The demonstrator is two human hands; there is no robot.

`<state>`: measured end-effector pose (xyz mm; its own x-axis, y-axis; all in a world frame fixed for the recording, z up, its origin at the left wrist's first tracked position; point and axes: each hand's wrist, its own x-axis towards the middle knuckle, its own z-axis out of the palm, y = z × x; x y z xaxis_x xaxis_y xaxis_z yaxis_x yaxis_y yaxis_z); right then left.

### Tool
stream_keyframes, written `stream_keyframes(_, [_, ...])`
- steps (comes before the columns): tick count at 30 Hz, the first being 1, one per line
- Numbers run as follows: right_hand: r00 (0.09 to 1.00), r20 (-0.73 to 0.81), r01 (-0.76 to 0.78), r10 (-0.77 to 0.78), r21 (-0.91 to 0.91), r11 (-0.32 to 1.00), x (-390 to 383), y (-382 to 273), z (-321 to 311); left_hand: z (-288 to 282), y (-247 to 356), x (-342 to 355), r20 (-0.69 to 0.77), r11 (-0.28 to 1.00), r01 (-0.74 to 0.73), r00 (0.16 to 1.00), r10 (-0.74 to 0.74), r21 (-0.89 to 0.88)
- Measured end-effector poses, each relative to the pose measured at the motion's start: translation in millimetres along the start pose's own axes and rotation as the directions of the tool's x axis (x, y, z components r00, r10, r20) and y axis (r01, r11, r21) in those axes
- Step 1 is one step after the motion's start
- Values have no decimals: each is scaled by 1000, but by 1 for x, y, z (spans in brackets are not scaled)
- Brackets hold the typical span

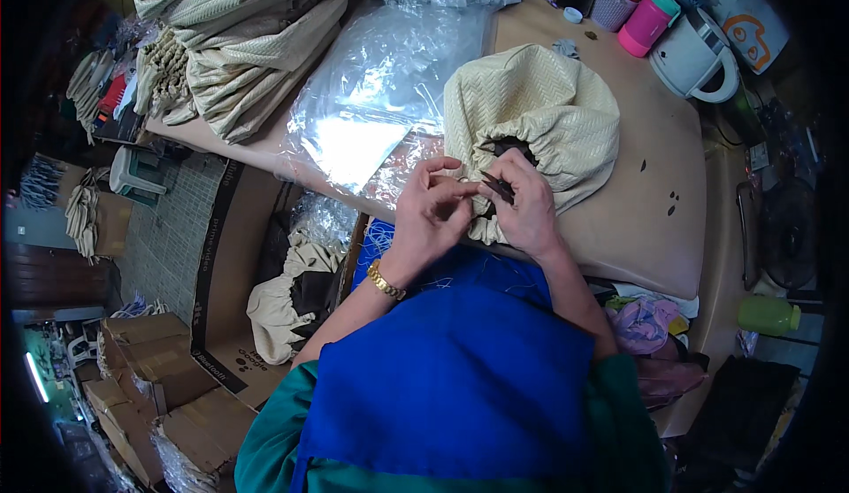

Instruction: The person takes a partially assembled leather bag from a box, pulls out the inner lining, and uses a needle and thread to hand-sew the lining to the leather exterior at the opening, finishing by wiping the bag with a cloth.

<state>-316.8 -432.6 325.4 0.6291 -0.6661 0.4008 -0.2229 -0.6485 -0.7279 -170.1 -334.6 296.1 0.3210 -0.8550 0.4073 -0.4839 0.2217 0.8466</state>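
A round cream quilted cover (531,95) with a gathered edge and dark lining lies on the table in front of me. My right hand (526,208) is closed around small dark thread snips (500,187), whose points are directed left toward the fingers of my other hand. My left hand (435,208) is closed in a pinch at the left side of the gathered edge, near the snips. What its fingertips hold, perhaps a bit of edge or thread, is too small to make out. A gold-coloured bracelet (386,281) circles my left wrist.
Clear plastic bags (380,77) cover the table's left part, beside a heap of cream covers (252,60). A white kettle (697,55) and a pink bottle (650,20) stand back right. An open cardboard box (225,263) holding more covers (281,303) is at my left.
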Motion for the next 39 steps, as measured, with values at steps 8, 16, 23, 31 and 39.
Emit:
stream_keyframes(8, [998, 50, -33, 29, 71, 997, -4, -6, -5, 3, 5, 4, 8, 944, -237, 970, 241, 229])
stream_keyframes(16, [999, -24, 43, -44, -31, 999, -10, -10, -11, 14, 0, 4, -51, 957, -215, 972, 229, 194])
stream_keyframes(23, [999, 13, 50, -49, -326, 944, -35, -43, -28, 15, 2, -4, -127, 999, -27, 991, 33, 43])
stream_keyframes(31, [995, -37, 64, -89, -445, 893, -41, -24, -19, 19, 4, -5, -115, 999, 32, 993, -37, -39])
stream_keyframes(39, [981, -91, 116, -173, -442, 889, -42, -11, -12, 24, -2, -10, -119, 994, 35, 992, -47, -103])
